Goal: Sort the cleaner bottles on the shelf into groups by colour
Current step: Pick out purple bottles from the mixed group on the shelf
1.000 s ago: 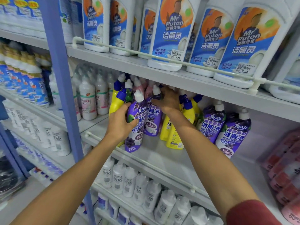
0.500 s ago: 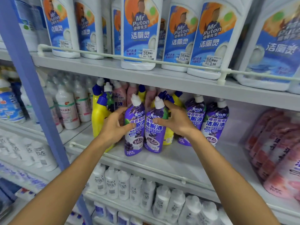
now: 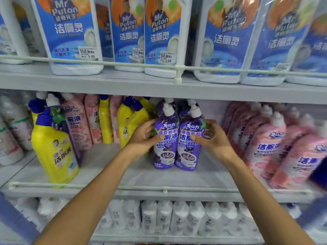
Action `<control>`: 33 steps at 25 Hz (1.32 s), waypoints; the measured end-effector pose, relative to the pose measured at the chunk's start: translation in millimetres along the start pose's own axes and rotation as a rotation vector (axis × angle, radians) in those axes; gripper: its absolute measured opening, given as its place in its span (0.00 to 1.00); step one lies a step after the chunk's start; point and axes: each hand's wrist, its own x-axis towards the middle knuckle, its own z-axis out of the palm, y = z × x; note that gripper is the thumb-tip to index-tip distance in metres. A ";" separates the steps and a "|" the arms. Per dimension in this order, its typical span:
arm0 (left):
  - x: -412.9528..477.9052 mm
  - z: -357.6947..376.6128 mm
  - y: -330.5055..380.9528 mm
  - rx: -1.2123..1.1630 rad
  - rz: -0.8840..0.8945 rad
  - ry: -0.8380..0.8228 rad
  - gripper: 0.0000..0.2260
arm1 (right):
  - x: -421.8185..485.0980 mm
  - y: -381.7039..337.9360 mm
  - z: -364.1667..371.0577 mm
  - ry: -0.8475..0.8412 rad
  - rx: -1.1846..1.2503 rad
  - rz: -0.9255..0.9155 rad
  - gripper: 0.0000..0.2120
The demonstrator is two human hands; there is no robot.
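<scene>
Left hand [image 3: 145, 137] grips one purple bottle [image 3: 164, 156], right hand [image 3: 213, 138] its twin [image 3: 188, 156] (upright, touching). Best seated together, bases flat on the shelf [image 3: 141, 179], clear of the pink bottles [image 3: 265, 144].

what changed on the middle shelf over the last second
The left hand and right hand moved the left purple bottle and right purple bottle rightward along the shelf, away from the yellow bottles, to stand side by side before the other purple bottles. Each hand still grips one. Yellow and pink bottles stayed put.
</scene>
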 end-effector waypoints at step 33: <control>32.7 7.9 -34.7 0.252 0.078 0.109 0.18 | 34.4 57.8 10.8 0.045 -0.102 -0.089 0.31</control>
